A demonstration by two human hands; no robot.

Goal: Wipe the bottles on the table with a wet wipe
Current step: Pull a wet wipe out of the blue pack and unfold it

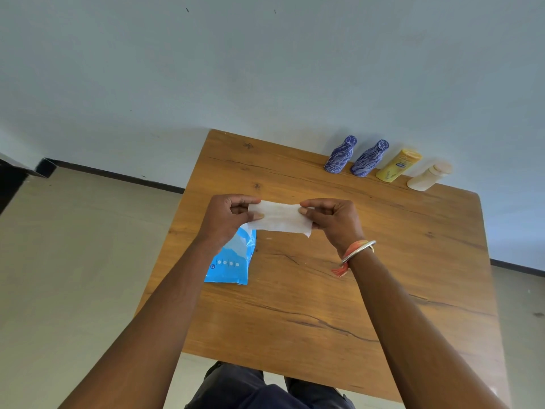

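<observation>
A white wet wipe [280, 217] is stretched between both hands above the middle of the wooden table [324, 290]. My left hand [227, 216] pinches its left end and my right hand [333, 216] pinches its right end. Along the table's far edge stand several bottles: two blue patterned ones [340, 155] [370, 158], a yellow one [398, 166] and a cream one [429, 177]. Both hands are well short of the bottles.
A blue pack of wet wipes [230, 261] lies on the table under my left wrist. The table stands against a pale wall [265, 69], with beige floor [73, 246] to the left. My legs show at the table's near edge.
</observation>
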